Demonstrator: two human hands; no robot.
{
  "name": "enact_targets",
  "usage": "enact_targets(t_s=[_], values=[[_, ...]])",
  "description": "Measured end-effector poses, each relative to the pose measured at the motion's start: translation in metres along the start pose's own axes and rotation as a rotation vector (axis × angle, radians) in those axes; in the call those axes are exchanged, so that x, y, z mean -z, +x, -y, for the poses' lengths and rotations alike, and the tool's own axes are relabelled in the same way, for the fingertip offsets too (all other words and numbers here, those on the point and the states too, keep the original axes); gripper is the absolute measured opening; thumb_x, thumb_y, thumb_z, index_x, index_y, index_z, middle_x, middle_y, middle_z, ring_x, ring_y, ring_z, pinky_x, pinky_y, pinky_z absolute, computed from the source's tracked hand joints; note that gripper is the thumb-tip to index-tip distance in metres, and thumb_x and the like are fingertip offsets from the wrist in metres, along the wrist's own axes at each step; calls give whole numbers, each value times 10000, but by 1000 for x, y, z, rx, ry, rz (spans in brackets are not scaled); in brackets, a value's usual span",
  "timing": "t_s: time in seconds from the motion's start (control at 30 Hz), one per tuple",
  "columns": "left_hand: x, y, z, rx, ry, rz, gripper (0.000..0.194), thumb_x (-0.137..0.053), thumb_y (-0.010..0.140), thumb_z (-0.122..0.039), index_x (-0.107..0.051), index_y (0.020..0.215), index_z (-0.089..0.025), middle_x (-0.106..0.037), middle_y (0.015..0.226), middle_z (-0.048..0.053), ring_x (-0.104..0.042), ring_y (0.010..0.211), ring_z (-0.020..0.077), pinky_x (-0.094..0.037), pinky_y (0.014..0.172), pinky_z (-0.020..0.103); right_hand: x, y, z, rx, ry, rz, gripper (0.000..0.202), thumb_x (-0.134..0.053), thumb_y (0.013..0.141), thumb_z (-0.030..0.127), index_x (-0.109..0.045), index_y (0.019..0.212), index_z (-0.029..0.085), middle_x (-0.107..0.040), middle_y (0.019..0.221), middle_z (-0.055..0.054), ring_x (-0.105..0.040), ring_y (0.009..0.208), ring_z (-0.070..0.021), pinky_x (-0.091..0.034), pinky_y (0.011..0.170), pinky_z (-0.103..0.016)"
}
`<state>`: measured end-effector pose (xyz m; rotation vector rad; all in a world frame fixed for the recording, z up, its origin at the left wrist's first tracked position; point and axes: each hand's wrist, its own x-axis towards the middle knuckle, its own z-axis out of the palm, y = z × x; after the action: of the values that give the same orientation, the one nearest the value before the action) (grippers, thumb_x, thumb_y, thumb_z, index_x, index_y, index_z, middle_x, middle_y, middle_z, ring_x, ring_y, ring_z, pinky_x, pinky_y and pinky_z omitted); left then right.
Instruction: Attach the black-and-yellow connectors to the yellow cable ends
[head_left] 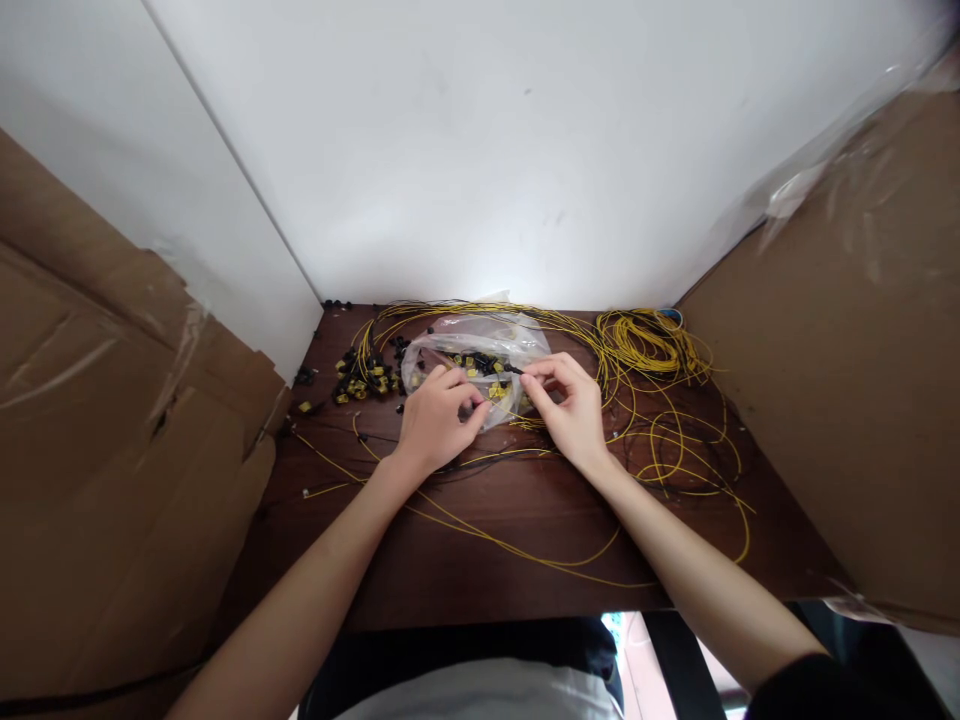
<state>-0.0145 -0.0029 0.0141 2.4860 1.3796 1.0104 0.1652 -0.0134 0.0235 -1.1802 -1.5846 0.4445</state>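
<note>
Right hand (pixel 574 408): thumb and forefinger are pinching one end of a slim black connector (pixel 511 368), which is pointing leftward above a clear plastic bag (pixel 531 340). Left hand (pixel 435 420): fingers are lying bent, tips close together beside the bag's near side; whether they are gripping anything, cannot tell. Connector: probably light, firm and smooth, calling for a fingertip hold on its solid body. Bag: resting on the brown counter (pixel 442 590), looking thin, soft and slippery; black-and-yellow pieces (pixel 480 362) are showing in or on it. Left: similar pieces are lying in a pile (pixel 367 380). Around: loose yellow wires (pixel 555 564) are trailing; right, a yellow coil (pixel 649 345) is resting.
</note>
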Motion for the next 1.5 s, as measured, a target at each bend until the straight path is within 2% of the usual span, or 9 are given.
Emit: enact_targets(t_s=[0.13,0.3,0.43,0.53,0.7,1.03,1.17,1.27,1.5], values=[[1,4,0,53,-136,-83,151,-550,820,-238,-616,705,-167,-609,742,36,-533,769,175,-437,701,309,0,0,0,18,3,13,98,-563,824,244,-647,816,194,-609,851,-42,-581,791,-165,-485,649,-295],[0,5,2,166,-392,-118,149,-546,828,-272,-621,767,-159,-617,659,7,-546,587,118,-432,572,249,-1,-2,1,27,15,56,98,-566,825,259,-646,824,202,-608,855,-37,-579,780,-163,-494,653,-301],[-1,5,1,200,-534,-104,152,-555,822,-281,-639,793,-157,-632,672,11,-560,582,114,-437,549,236,-2,-3,3,44,24,96,95,-570,823,246,-653,842,205,-595,853,-31,-565,741,-146,-490,656,-293],[-1,6,1,166,-523,-92,144,-563,817,-266,-656,787,-161,-629,706,22,-546,612,116,-430,556,236,-3,-4,3,56,16,127,98,-566,824,240,-655,840,204,-596,854,-34,-557,724,-142,-487,654,-292],[-1,7,-2,137,-539,-79,119,-587,797,-240,-667,785,-152,-575,706,19,-450,538,83,-353,472,208,-4,-5,3,62,-7,146,99,-563,822,233,-656,839,203,-601,832,-32,-559,729,-145,-483,655,-289],[-1,8,-5,250,-679,-67,129,-626,768,-262,-679,781,-145,-665,766,42,-525,599,106,-405,514,224,-5,-6,4,75,7,162,94,-561,819,214,-653,838,203,-589,820,-30,-550,703,-138,-477,629,-281],[2,9,-6,248,-684,-47,146,-619,773,-256,-696,836,-149,-675,798,50,-515,575,98,-394,490,221,-4,-5,4,69,2,142,96,-559,819,220,-654,821,201,-596,821,-32,-546,694,-140,-475,626,-286],[3,9,-7,231,-695,-41,141,-612,773,-231,-701,849,-152,-674,857,62,-549,652,118,-389,505,220,-4,-5,4,72,-1,139,95,-559,817,208,-653,817,197,-597,823,-31,-542,694,-136,-475,641,-286],[4,9,-6,212,-653,-16,165,-605,778,-215,-698,900,-155,-647,806,37,-454,572,85,-338,519,219,-5,-5,3,63,13,165,70,-573,814,208,-639,823,186,-590,812,-31,-544,698,-137,-458,621,-270]])
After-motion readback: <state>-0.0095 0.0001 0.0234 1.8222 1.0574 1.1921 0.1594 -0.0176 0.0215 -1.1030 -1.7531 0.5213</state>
